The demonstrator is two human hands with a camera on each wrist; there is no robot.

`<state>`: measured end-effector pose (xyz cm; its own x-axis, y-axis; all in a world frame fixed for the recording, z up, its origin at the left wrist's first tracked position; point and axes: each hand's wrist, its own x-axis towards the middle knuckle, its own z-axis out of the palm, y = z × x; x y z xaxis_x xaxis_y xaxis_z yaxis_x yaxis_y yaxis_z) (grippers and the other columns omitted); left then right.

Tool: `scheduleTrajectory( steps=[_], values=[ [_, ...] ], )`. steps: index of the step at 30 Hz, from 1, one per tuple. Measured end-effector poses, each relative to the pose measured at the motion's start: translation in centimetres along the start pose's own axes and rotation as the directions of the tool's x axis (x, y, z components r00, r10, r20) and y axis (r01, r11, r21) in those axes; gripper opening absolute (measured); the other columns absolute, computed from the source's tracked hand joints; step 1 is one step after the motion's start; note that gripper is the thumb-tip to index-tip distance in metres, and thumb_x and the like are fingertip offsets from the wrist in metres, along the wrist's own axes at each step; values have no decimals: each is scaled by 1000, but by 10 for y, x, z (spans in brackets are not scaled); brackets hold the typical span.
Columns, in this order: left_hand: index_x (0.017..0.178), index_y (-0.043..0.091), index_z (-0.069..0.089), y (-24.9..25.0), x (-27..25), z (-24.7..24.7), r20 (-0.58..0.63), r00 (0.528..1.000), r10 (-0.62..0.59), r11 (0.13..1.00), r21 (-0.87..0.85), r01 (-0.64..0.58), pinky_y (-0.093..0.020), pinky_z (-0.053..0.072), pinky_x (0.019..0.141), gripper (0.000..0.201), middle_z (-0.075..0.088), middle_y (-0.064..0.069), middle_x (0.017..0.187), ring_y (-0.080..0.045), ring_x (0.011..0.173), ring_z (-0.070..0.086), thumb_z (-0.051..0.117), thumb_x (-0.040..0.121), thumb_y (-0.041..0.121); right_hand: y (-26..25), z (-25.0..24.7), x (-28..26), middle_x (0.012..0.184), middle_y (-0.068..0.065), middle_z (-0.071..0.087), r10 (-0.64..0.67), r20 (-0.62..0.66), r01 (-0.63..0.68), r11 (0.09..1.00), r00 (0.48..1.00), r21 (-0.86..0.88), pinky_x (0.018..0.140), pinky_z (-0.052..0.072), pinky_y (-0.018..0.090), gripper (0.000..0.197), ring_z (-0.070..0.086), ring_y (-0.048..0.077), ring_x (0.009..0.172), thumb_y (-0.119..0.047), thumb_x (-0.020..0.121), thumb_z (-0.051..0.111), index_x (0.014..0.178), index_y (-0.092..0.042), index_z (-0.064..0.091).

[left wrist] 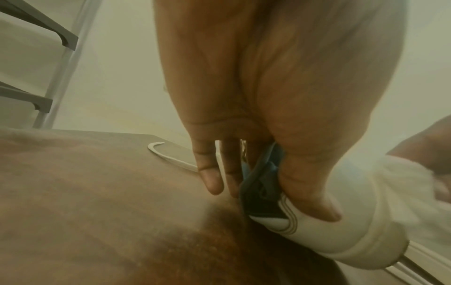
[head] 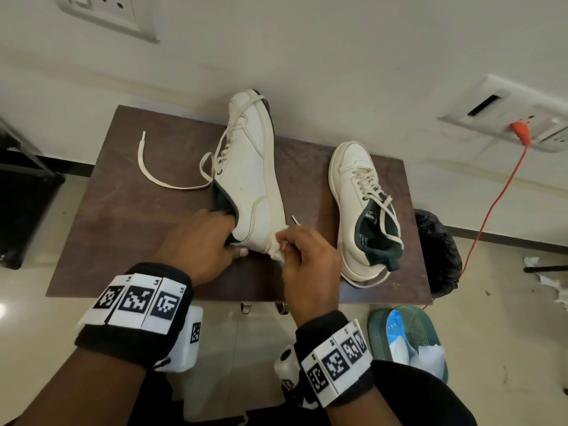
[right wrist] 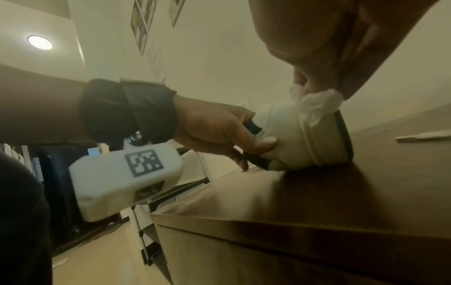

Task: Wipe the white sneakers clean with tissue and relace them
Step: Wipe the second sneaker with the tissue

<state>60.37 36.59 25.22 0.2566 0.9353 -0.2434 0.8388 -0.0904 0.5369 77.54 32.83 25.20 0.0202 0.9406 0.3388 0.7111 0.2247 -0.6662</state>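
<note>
A white sneaker (head: 250, 167) lies tilted on its side on the brown table (head: 123, 229), toe towards the wall. My left hand (head: 199, 241) grips its heel collar (left wrist: 263, 185), fingers inside the opening and thumb on the outside (right wrist: 263, 141). My right hand (head: 307, 259) pinches a crumpled white tissue (head: 278, 249) against the heel sole edge (right wrist: 317, 108). The sneaker's loose lace (head: 147, 167) trails to the left over the table. The second white sneaker (head: 365, 210) stands upright at the right, laced.
A black bag (head: 439, 250) sits off the table's right edge. On the floor below are a green basket (head: 405, 339) holding white tissue and more tissue scraps (head: 553, 287). An orange cable (head: 498, 198) runs from a wall socket. A dark rack (head: 27, 179) stands at the left.
</note>
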Motion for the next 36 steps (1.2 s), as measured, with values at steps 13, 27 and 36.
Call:
scheduleTrajectory(
  steps=[13, 27, 36],
  values=[
    [111, 18, 63, -2, 2, 7, -36, 999, -28, 998, -52, 26, -41, 52, 84, 36, 66, -3, 108, -22, 97, 61, 75, 79, 31, -6, 7, 35, 86, 5, 69, -17, 27, 18, 999, 1000, -50, 73, 53, 27, 17, 63, 16, 79, 5, 78, 61, 85, -5, 72],
    [91, 22, 62, 26, -8, -19, -378, 918, 122, 840, -453, -298, -38, 46, 85, 30, 63, 15, 86, -15, 89, 59, 53, 84, 50, -23, -36, 27, 85, 3, 66, 1, -154, 21, 991, 988, 136, 72, 51, 22, 22, 63, 10, 79, 11, 77, 62, 89, -6, 70],
    [93, 36, 63, 40, -9, -20, -466, 877, -116, 573, -753, -324, -27, 53, 79, 20, 68, 10, 97, -7, 90, 64, 50, 84, 48, -44, -44, 48, 87, -2, 70, 36, -124, -20, 992, 992, 128, 74, 56, 33, 23, 66, 8, 82, 4, 81, 62, 92, -14, 72]
  ],
)
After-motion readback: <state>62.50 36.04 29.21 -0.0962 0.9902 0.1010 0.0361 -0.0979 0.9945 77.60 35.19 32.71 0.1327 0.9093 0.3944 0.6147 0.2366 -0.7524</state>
